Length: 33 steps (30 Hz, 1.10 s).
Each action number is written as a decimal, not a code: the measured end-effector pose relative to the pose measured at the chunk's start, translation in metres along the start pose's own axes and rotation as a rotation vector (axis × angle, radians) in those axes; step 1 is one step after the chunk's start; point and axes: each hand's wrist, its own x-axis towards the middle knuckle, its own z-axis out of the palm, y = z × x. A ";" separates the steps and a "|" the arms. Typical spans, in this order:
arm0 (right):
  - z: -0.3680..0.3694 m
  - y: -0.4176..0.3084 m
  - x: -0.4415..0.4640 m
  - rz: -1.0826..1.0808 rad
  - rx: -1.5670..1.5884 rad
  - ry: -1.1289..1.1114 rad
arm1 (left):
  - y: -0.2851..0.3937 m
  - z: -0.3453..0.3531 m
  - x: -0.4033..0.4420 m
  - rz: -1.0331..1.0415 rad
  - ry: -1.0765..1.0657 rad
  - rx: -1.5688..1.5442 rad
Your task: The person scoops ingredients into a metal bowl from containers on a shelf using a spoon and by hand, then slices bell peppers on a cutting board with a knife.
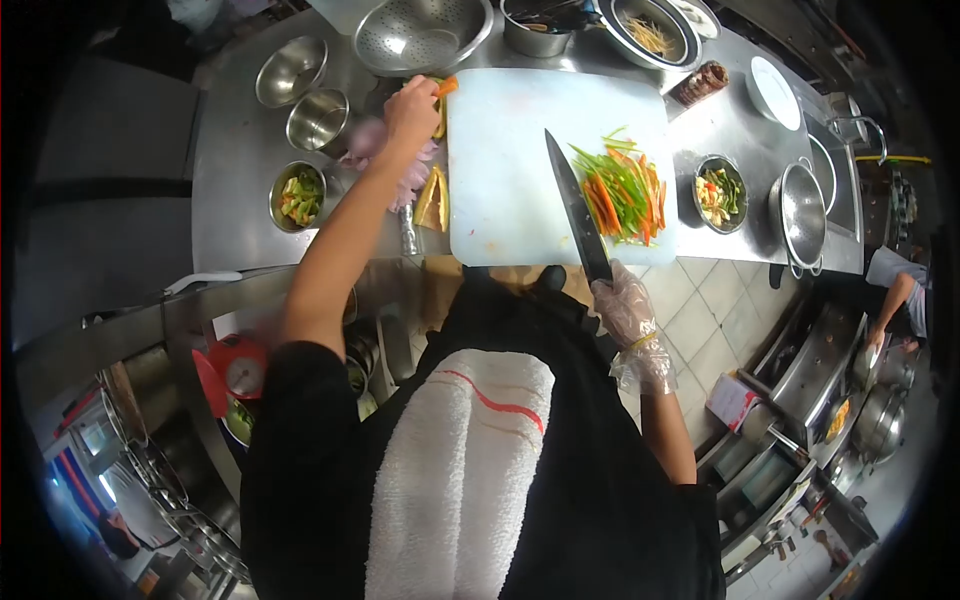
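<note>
The right hand (625, 315), in a clear glove, is closed around the handle of the knife (573, 195); the bare left hand (408, 115) is bent at an orange piece (448, 86), and I cannot tell whether its fingers close on it.

At the left of the steel table (228, 165), a bowl of cut vegetables (300, 227) stands nearest the person, with a small steel pot (319, 120) and a wide steel bowl (291, 75) farther back. A colander (400, 38) stands at the back, beyond the left hand. Below that hand lie a pinkish heap (412, 185), too blurred to name, and a yellow pepper piece (432, 203), just beside the board.

The white board (500, 165) comes next, with the left hand at its far left corner. The blade slants across it, tip pointing away and to the left. Right of the blade, orange and green strips (627, 195) lie in a loose pile on the board's right part.

Past the board, a jar (702, 84) lies on its side near the back, and a dish of chopped vegetables (724, 229) stands nearer. A white plate (773, 92) is farther right, then a two-handled strainer (803, 215) near the table's right end.
</note>
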 end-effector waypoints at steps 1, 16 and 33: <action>-0.003 0.005 0.001 0.010 0.004 0.006 | 0.009 -0.008 -0.011 0.064 0.025 -0.169; -0.009 -0.020 0.032 -0.289 -0.859 -0.095 | 0.139 0.031 -0.129 0.561 -0.121 -0.731; 0.011 0.029 0.070 -0.525 -1.153 -0.011 | 0.138 0.040 -0.124 0.533 -0.175 -0.841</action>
